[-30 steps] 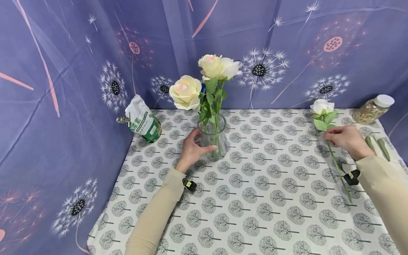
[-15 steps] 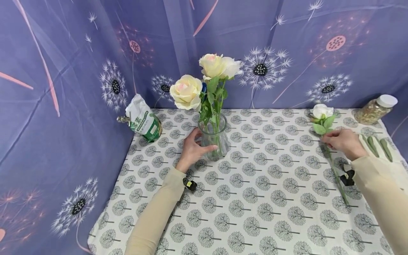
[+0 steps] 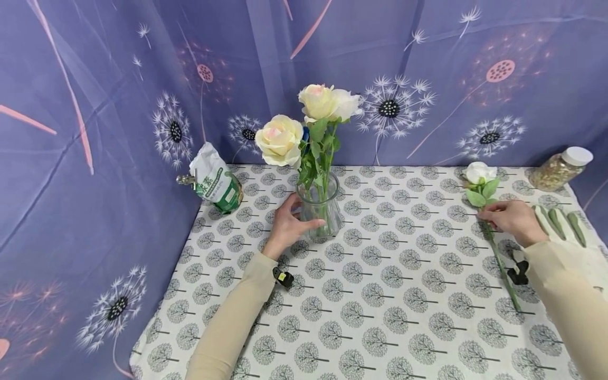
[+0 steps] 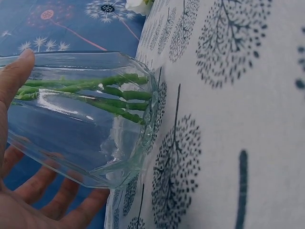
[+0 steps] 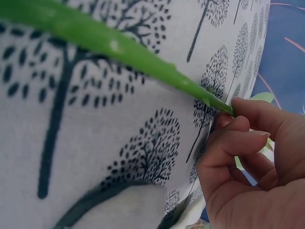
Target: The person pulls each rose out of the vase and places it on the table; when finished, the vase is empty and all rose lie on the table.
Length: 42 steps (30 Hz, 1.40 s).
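A clear glass vase (image 3: 311, 214) stands upright left of the table's middle. Green stems (image 4: 107, 90) reach down inside it, bearing cream roses (image 3: 279, 140) and a white one, with a bit of blue behind the leaves. My left hand (image 3: 291, 224) holds the vase from its left side, thumb across the front and fingers around the back. Over at the right, my right hand (image 3: 512, 219) pinches the green stem (image 5: 143, 59) of a single white rose (image 3: 480, 173) just below its leaves. Its bloom points away from me; whether the stem touches the cloth, I cannot tell.
Beside my right wrist lies a white and green glove (image 3: 565, 227). A jar with a white lid (image 3: 560, 169) leans at the back right corner. At the back left stands a clipped white and green bag (image 3: 216, 182). Purple curtains (image 3: 332, 47) border the patterned tablecloth (image 3: 389, 295).
The right hand and the white rose have shifted slightly toward me and down, showing more of the glove. My left hand stays on the vase. The head view has tilted a little.
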Motion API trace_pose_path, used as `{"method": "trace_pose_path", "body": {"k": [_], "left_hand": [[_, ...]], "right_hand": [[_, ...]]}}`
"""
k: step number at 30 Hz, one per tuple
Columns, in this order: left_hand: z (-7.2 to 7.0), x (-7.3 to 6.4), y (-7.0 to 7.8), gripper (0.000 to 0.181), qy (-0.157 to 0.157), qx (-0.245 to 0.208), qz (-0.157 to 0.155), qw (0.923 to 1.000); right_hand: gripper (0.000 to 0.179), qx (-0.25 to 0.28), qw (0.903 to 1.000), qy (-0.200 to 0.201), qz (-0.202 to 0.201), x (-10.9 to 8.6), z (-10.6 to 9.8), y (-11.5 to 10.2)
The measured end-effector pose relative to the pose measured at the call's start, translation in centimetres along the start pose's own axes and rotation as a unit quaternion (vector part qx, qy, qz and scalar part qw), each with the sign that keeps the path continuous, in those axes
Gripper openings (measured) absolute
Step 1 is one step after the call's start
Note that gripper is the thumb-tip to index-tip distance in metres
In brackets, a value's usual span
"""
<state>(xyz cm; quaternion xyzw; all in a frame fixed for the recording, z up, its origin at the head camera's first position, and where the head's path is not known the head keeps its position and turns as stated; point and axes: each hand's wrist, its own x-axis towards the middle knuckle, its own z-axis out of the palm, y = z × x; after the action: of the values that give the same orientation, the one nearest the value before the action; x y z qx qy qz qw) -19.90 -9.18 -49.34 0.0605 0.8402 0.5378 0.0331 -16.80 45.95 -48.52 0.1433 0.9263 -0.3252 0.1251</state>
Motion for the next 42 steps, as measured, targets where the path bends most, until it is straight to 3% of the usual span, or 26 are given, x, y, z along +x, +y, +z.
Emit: {"method": "trace_pose_path", "body": {"k": [4, 9, 17, 23, 29, 36, 42], "left_hand": [[0.0, 0.1, 0.0, 0.093, 0.000, 0.001, -0.001, 1.0000], [0.1, 0.1, 0.1, 0.093, -0.003, -0.007, -0.001, 1.0000], [0.0, 0.1, 0.2, 0.093, -0.004, -0.007, -0.007, 0.9999], [-0.1, 0.1, 0.2, 0.093, -0.003, -0.006, -0.010, 0.9999], [0.0, 0.1, 0.0, 0.093, -0.004, -0.008, -0.005, 0.9999], [0.0, 0.0, -0.1, 0.091, -0.002, -0.007, -0.001, 1.0000], [0.0, 0.0, 0.0, 0.092, -0.003, -0.010, -0.002, 0.9999]], "right_hand": [[0.040, -0.011, 0.9998, 0.013, -0.006, 0.0, 0.1, 0.3], [0.056, -0.022, 0.9993, 0.027, -0.007, -0.5, 0.1, 0.4], [0.068, 0.013, 0.9956, 0.090, 0.020, -2.5, 0.3, -1.5], [0.064, 0.086, 0.9899, 0.113, 0.003, -3.9, 1.3, -4.7], [0.048, 0.137, 0.9828, 0.110, -0.057, -5.2, 3.0, -8.1], [0.050, 0.185, 0.9694, 0.103, -0.125, -7.2, 4.6, -13.2], [0.049, 0.194, 0.9590, 0.101, -0.180, -8.0, 6.1, -17.6]]}}
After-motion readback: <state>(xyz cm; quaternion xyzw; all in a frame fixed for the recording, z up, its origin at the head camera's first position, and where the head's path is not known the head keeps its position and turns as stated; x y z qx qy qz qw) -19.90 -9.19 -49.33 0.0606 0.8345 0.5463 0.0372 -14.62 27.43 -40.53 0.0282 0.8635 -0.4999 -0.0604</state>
